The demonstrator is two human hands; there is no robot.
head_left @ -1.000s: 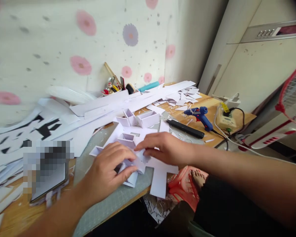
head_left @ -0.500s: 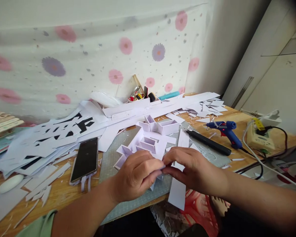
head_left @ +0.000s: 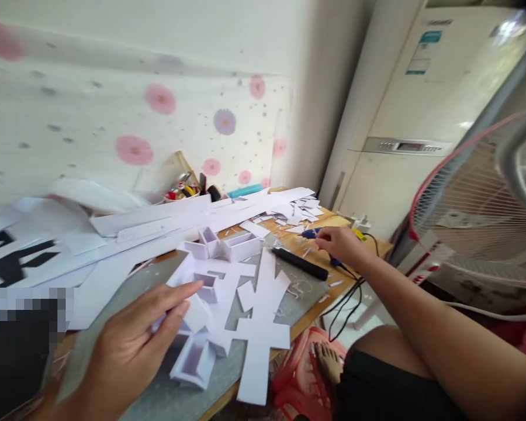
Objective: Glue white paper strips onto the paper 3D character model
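My left hand is over the cutting mat, its index finger and thumb stretched forward. A small white card piece juts out tilted from under the thumb, apparently held there; the other fingers are hidden. Beneath and beside it lies a white card construction with upright walls and small open box shapes. At the table's right side my right hand is closed around the blue hot glue gun. The gun's nozzle points left and its handle end shows below the fingers.
A black pen-like tool lies near the glue gun. White card strips overhang the mat's front edge. Long card sheets and scraps cover the back. Cables hang at right, near a fan.
My hands, earlier together over the mat, have parted. The right one has reached right and taken hold of the glue gun. The view has turned right.
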